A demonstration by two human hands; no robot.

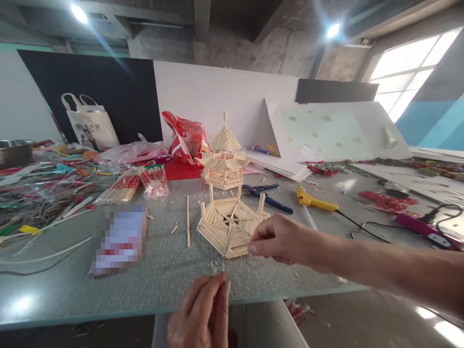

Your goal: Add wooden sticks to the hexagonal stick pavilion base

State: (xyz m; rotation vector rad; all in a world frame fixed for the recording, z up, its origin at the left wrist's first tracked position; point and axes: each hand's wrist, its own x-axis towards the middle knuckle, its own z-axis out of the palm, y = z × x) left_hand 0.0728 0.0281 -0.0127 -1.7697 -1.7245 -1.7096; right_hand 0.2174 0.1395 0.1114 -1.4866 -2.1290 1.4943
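grey bench (163,285) cluttered, your right hand (279,240) pinches the edge of the hexagonal stick base (232,224), posts up, roofed tower (224,159) apart behind, unjoined; left hand (203,314) loosely closed, empty.

on the bench (72,290) the hexagonal stick base (232,227) lay before the stick pavilion (224,159). a loose stick (188,221) lay left of the base, pliers (266,194) and glue gun (314,200) behind it to the right, chopstick packs (121,187) far left.
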